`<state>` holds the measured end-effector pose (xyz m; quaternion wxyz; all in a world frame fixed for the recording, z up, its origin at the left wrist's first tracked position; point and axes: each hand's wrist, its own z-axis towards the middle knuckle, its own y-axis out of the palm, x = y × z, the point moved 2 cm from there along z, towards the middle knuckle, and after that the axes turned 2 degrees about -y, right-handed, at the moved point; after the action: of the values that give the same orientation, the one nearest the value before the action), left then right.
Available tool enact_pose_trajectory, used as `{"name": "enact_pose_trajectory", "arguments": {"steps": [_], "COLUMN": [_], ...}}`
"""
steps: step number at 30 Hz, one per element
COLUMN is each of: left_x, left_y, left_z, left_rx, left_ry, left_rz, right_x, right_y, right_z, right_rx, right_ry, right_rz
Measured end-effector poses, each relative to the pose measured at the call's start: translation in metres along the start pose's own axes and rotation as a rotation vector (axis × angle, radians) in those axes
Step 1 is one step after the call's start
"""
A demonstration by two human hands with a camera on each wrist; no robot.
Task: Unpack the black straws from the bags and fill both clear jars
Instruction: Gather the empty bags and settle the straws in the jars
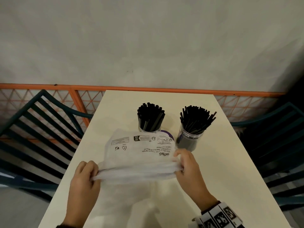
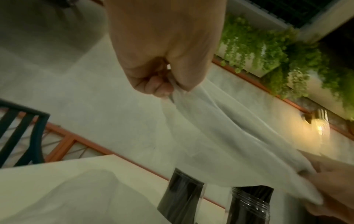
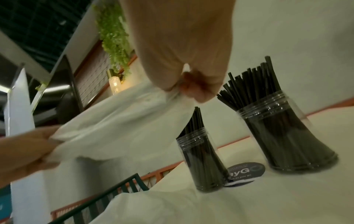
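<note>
Two jars: both clear jars stand upright toward the far end of the counter [image 1: 230, 162], each packed with black straws.
Left jar: the left jar [image 1: 148, 128] holds a tight, mostly upright bundle of straws [image 1: 150, 115]; its lower part is hidden behind the bag in the head view.
Right jar: the right jar [image 1: 189, 139] holds straws [image 1: 196, 118] that fan outward above a threaded rim; it stands apart from the left jar.
Bag: a translucent white plastic bag [image 1: 139, 155] is held up off the counter, stretched between both hands, in front of the jars; its printed warning text reads upside down from the head view. No straws show inside it.
Left grip: the left hand [image 1: 83, 181] has its fingers curled round the bunched left end of the bag, thumb pinching the plastic, as the left wrist view shows [image 2: 162, 72].
Right grip: the right hand [image 1: 189, 168] is clamped on the gathered right end, fingers closed over the plastic [image 3: 193, 84].
Second bag: another pale bag [image 1: 131, 203] lies flat on the counter beneath the hands.
Sticker: a dark round sticker [image 3: 246, 169] lies on the counter between the jars.
Surroundings: dark slatted chairs [image 1: 41, 129] flank the counter; an orange rail [image 1: 148, 88] runs behind it, against a pale wall.
</note>
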<state>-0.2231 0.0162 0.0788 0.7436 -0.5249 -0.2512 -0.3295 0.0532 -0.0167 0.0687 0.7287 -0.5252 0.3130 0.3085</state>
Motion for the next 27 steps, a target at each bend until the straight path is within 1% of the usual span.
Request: {"name": "enact_pose_trajectory", "arguments": {"steps": [1,2,3,4,6,7,8,9,11,12,13,15,16,17,19,21,22,23,25,26,27], "left_x": [-0.005,-0.010,-0.013,-0.016,-0.025,-0.032,-0.042,-0.051,-0.070,-0.079,-0.084,-0.089,-0.090,-0.094,-0.100,-0.099,-0.093,-0.083,-0.069,-0.068,-0.072], "left_y": [-0.001,-0.002,-0.005,-0.009,-0.020,-0.025,-0.028,-0.029,-0.026,-0.022,-0.018,-0.011,-0.008,-0.007,-0.007,-0.007,-0.004,0.000,0.017,0.029,0.039], "left_z": [-0.001,-0.002,-0.004,-0.007,-0.012,-0.015,-0.017,-0.020,-0.028,-0.032,-0.035,-0.041,-0.042,-0.044,-0.044,-0.043,-0.042,-0.040,-0.040,-0.041,-0.040], "left_rx": [-0.001,-0.018,-0.046,-0.080,-0.139,-0.161,-0.191,-0.230,-0.316,-0.358,-0.394,-0.454,-0.492,-0.526,-0.607,-0.669,-0.657,-0.608,-0.509,-0.510,-0.554], "left_ry": [-0.031,-0.033,-0.004,0.041,0.109,0.122,0.129,0.137,0.147,0.135,0.135,0.164,0.171,0.168,0.144,0.148,0.168,0.183,0.225,0.257,0.260], "left_rz": [-0.006,-0.022,-0.044,-0.068,-0.090,-0.073,-0.038,0.013,0.122,0.149,0.158,0.194,0.213,0.224,0.224,0.270,0.288,0.300,0.313,0.364,0.431], "right_x": [-0.001,-0.001,-0.002,0.001,0.011,0.016,0.020,0.022,0.020,0.014,0.003,-0.019,-0.027,-0.029,-0.021,-0.002,0.008,0.016,0.025,0.027,0.029], "right_y": [0.005,0.009,0.013,0.017,0.022,0.024,0.027,0.032,0.039,0.040,0.040,0.046,0.056,0.070,0.104,0.135,0.147,0.158,0.174,0.179,0.182], "right_z": [-0.002,-0.003,-0.005,-0.007,-0.008,-0.007,-0.008,-0.009,-0.015,-0.017,-0.016,-0.010,-0.007,-0.005,-0.001,0.000,-0.001,-0.002,-0.007,-0.010,-0.011], "right_rx": [-0.090,-0.180,-0.239,-0.242,-0.144,-0.106,-0.129,-0.221,-0.494,-0.557,-0.534,-0.382,-0.365,-0.397,-0.519,-0.721,-0.773,-0.802,-0.819,-0.847,-0.860], "right_ry": [-0.038,-0.073,-0.098,-0.108,-0.072,-0.037,-0.008,0.016,0.035,0.027,0.001,-0.122,-0.180,-0.226,-0.261,-0.146,-0.096,-0.083,-0.092,-0.073,-0.051], "right_rz": [0.068,0.127,0.163,0.169,0.104,0.028,-0.042,-0.113,-0.249,-0.262,-0.220,-0.163,-0.191,-0.250,-0.464,-0.602,-0.646,-0.669,-0.658,-0.653,-0.646]}}
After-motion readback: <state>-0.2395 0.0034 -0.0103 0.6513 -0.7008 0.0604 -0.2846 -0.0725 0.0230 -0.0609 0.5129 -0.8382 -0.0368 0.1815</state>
